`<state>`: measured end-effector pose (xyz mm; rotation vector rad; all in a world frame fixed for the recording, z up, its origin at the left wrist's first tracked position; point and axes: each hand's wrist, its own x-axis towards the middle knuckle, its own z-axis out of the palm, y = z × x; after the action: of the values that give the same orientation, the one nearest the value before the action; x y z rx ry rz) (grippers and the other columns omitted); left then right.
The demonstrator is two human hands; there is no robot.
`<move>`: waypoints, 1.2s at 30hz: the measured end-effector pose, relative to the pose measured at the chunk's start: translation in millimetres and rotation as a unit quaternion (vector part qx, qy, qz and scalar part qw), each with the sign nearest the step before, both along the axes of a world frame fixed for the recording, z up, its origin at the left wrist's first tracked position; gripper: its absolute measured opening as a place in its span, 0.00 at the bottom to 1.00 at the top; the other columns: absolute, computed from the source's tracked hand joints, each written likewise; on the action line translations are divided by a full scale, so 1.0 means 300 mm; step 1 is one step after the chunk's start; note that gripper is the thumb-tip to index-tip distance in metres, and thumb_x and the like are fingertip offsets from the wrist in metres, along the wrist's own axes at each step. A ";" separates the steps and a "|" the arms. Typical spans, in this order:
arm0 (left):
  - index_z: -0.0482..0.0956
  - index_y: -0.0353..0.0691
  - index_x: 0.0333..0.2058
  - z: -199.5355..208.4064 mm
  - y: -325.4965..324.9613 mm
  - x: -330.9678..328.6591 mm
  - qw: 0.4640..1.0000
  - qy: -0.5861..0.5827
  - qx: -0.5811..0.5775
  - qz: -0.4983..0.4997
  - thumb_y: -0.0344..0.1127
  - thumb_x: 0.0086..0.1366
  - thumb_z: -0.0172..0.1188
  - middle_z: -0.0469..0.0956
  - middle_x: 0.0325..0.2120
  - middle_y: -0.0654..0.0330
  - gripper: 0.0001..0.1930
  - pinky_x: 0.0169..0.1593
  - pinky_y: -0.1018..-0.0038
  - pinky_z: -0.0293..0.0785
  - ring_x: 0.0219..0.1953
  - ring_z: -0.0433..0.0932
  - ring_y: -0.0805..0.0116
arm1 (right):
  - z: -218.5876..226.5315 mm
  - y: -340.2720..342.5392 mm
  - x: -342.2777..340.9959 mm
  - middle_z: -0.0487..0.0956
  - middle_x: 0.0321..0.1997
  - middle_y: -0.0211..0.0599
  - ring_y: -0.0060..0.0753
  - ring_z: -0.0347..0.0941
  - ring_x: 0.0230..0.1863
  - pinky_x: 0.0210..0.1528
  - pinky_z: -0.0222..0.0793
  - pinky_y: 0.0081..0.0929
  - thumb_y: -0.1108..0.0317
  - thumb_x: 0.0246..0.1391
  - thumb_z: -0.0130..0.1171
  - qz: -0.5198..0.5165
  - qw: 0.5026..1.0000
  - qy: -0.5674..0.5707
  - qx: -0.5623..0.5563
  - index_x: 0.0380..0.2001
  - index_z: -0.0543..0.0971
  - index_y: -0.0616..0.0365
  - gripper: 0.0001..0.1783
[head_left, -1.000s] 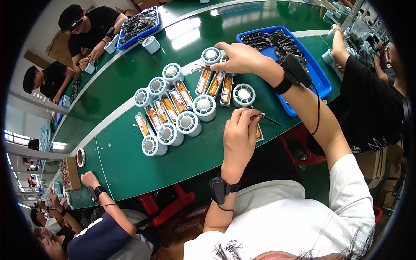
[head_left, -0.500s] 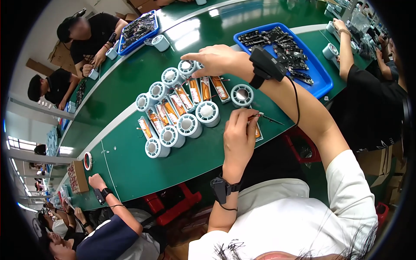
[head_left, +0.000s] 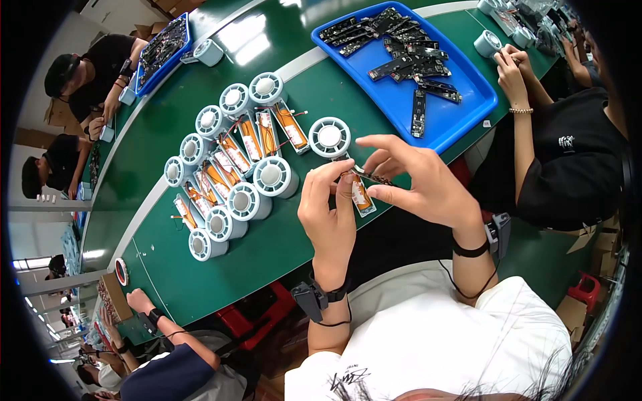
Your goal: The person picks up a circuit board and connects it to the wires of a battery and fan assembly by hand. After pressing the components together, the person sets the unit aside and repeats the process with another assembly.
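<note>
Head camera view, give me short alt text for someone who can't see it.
Both hands, left hand and right hand, pinch a thin dark strip above a green table. Rows of white round fans and orange packs lie to the left, a blue tray of dark boards beyond.

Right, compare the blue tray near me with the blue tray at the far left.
The near blue tray looks larger and holds loose dark circuit strips; the far blue tray looks smaller and is packed fuller. The near one lies beyond my right hand; the far one sits by another person. Both are blue, rimmed, on the green table.
</note>
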<state>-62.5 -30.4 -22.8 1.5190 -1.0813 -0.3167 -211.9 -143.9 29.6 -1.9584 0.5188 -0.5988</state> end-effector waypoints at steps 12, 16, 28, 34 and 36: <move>0.77 0.33 0.58 0.068 0.031 -0.029 0.989 0.050 0.082 0.113 0.27 0.73 0.70 0.84 0.47 0.57 0.18 0.29 0.82 0.75 0.29 0.79 0.80 | -0.139 0.011 0.064 0.77 0.43 0.35 0.20 0.76 0.38 0.42 0.76 0.22 0.70 0.75 0.59 -0.108 0.987 -0.093 0.071 0.61 0.77 0.63 0.16; 0.79 0.33 0.57 0.047 0.001 -0.026 0.988 0.079 0.056 0.121 0.27 0.72 0.71 0.87 0.44 0.55 0.18 0.28 0.82 0.75 0.28 0.81 0.78 | -0.150 0.002 0.071 0.74 0.41 0.31 0.17 0.69 0.37 0.39 0.69 0.19 0.57 0.80 0.55 -0.093 0.980 -0.139 0.107 0.60 0.78 0.62 0.19; 0.81 0.32 0.53 0.049 -0.032 -0.048 0.981 0.153 -0.021 0.115 0.27 0.74 0.69 0.89 0.41 0.54 0.12 0.30 0.83 0.79 0.31 0.86 0.76 | -0.204 -0.014 0.052 0.70 0.39 0.28 0.17 0.64 0.36 0.39 0.65 0.20 0.49 0.81 0.52 -0.098 0.982 -0.130 0.095 0.57 0.80 0.61 0.24; 0.86 0.32 0.48 0.041 -0.020 -0.038 0.993 0.053 0.005 0.103 0.24 0.73 0.69 0.90 0.39 0.54 0.07 0.31 0.82 0.81 0.33 0.87 0.75 | -0.194 -0.020 0.047 0.70 0.40 0.29 0.19 0.65 0.37 0.40 0.66 0.20 0.48 0.78 0.56 -0.087 0.983 -0.137 0.081 0.57 0.80 0.61 0.25; 0.88 0.33 0.45 0.049 -0.007 -0.039 0.995 0.043 0.016 0.089 0.22 0.72 0.69 0.90 0.39 0.54 0.05 0.32 0.81 0.82 0.33 0.87 0.75 | -0.199 -0.019 0.047 0.70 0.41 0.30 0.19 0.65 0.37 0.40 0.66 0.20 0.48 0.77 0.58 -0.084 0.982 -0.144 0.092 0.57 0.80 0.61 0.25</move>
<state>-74.1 -32.7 -8.2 1.6028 -0.8708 -0.2734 -197.9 -149.6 -29.9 -1.6306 0.5388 -0.8922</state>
